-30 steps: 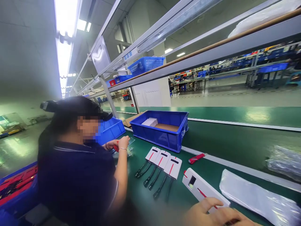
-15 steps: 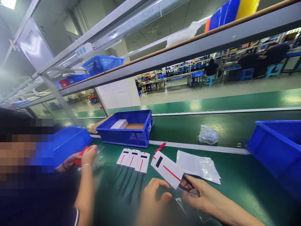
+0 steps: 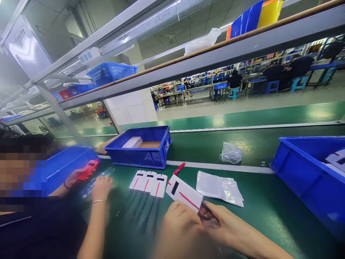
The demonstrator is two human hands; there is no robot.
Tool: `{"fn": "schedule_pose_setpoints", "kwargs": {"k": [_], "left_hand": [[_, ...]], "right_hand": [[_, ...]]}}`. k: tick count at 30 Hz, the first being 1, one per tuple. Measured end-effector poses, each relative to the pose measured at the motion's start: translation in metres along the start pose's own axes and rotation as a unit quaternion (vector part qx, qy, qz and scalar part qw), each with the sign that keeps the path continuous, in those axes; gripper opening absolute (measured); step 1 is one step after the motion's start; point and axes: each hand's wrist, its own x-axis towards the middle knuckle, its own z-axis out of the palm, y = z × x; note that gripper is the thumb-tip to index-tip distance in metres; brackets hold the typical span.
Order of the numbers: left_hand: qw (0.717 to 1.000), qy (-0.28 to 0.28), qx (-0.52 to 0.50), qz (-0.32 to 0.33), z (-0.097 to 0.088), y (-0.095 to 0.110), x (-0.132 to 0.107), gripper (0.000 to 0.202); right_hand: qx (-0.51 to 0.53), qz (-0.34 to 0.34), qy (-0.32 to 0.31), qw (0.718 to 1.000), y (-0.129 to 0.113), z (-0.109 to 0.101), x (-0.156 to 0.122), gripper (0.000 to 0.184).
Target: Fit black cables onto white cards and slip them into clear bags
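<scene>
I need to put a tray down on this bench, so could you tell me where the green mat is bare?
Bare mat lies between the clear bags and the right blue bin, and on the belt between the crumpled bag and that bin. It is crowded around the white cards, both hands and the co-worker's hands.

A: Green bench. Blue bin at the back edge, white cards stacked inside. Three white carded pieces lie side by side in front of it.

B: Red utility knife just right of the bin. Flat clear bags beyond that; a crumpled bag on the belt behind.

A: Second blue bin far right. Co-worker on the left holds something red, possibly a cutter; blurred.
</scene>
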Motion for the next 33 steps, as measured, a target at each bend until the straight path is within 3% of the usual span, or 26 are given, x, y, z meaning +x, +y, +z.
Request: {"fn": "schedule_pose_setpoints", "kwargs": {"k": [6, 15, 21, 26, 30, 33], "left_hand": [[0.997, -0.005, -0.035, -0.071, -0.002, 0.002, -0.003, 0.019], [0.990, -0.015, -0.076, -0.116, 0.002, -0.001, -0.008, 0.032], [0.988, 0.001, -0.096, -0.124, 0.011, -0.004, -0.013, 0.033], [0.979, -0.004, -0.126, -0.162, 0.019, -0.007, -0.019, 0.034], [0.978, -0.020, -0.122, -0.165, 0.020, -0.005, -0.018, 0.033], [0.983, -0.030, -0.111, -0.145, 0.021, -0.002, -0.016, 0.031]], "right_hand": [[0.031, -0.003, 0.003, 1.000, -0.005, -0.006, -0.001, 0.014], [0.049, 0.003, 0.037, 0.998, 0.006, -0.003, -0.001, 0.022], [0.077, 0.003, 0.032, 0.996, 0.003, -0.003, 0.000, 0.030], [0.077, 0.002, 0.027, 0.997, -0.002, -0.005, -0.001, 0.020], [0.076, 0.013, -0.002, 0.997, -0.003, -0.005, -0.003, 0.031], [0.052, -0.012, 0.018, 0.998, 0.003, -0.005, -0.004, 0.021]]}}
